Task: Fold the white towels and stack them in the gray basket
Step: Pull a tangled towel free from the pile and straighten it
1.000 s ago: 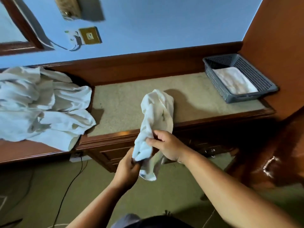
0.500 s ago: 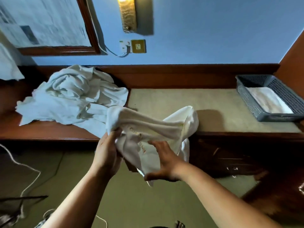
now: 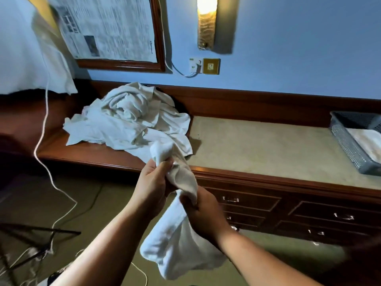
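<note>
I hold a crumpled white towel (image 3: 175,240) in the air in front of the wooden dresser. My left hand (image 3: 151,183) grips its upper part, and my right hand (image 3: 203,213) grips it lower down, with the rest hanging in a bunch below. A heap of unfolded white towels (image 3: 127,118) lies on the dresser's left side. The gray basket (image 3: 350,149) stands at the far right edge with a folded white towel (image 3: 369,141) inside.
The beige dresser top (image 3: 257,145) stretches between the heap and the basket. Drawers with metal handles (image 3: 342,216) face me below. A white cord (image 3: 43,129) hangs at left, down to the floor. A framed mirror, a wall lamp and a socket are on the blue wall.
The towel was spread sideways between my hands; now it is gathered into a vertical bunch, left hand above, right hand below. The view has swung left, pushing the basket to the frame's edge.
</note>
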A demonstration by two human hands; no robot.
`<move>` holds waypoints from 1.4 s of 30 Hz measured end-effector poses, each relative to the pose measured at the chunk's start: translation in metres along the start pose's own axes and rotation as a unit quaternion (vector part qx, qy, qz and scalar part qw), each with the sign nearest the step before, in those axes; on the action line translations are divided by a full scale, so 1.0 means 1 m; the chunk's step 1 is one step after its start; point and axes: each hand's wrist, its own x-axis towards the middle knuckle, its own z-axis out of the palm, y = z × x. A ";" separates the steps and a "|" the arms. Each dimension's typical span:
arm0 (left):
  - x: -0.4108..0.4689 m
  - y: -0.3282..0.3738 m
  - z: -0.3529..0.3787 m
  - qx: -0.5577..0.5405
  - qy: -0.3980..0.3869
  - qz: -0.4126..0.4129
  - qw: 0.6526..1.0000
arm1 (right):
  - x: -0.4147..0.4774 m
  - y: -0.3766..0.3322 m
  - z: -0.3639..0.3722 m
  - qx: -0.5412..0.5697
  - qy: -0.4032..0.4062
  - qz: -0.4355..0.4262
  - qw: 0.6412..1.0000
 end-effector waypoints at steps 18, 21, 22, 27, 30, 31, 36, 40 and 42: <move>0.058 -0.008 0.050 0.297 0.108 0.289 0.904 | 0.056 0.002 -0.209 -0.177 0.257 -0.093 0.945; 0.067 -0.005 0.078 0.293 0.065 0.308 0.903 | 0.058 0.008 -0.235 -0.139 0.233 -0.048 0.961; 0.070 -0.005 0.085 0.304 0.050 0.322 0.895 | 0.058 0.012 -0.242 -0.131 0.234 -0.036 0.963; 0.084 -0.004 0.113 0.446 -0.022 0.323 0.834 | 0.061 0.036 -0.288 -0.080 0.243 0.012 0.967; 0.086 -0.004 0.124 0.550 -0.058 0.342 0.760 | 0.062 0.049 -0.317 -0.055 0.235 0.037 0.970; 0.087 -0.004 0.128 0.555 -0.062 0.348 0.753 | 0.063 0.055 -0.327 -0.043 0.234 0.045 0.970; 0.095 -0.005 0.141 0.512 -0.063 0.337 0.787 | 0.072 0.081 -0.356 -0.011 0.210 0.084 0.974; 0.116 -0.008 0.138 0.521 -0.017 0.317 0.793 | 0.076 0.091 -0.362 0.044 0.201 0.110 0.972; 0.133 -0.012 0.132 0.577 0.010 0.318 0.752 | 0.077 0.093 -0.366 0.061 0.205 0.110 0.971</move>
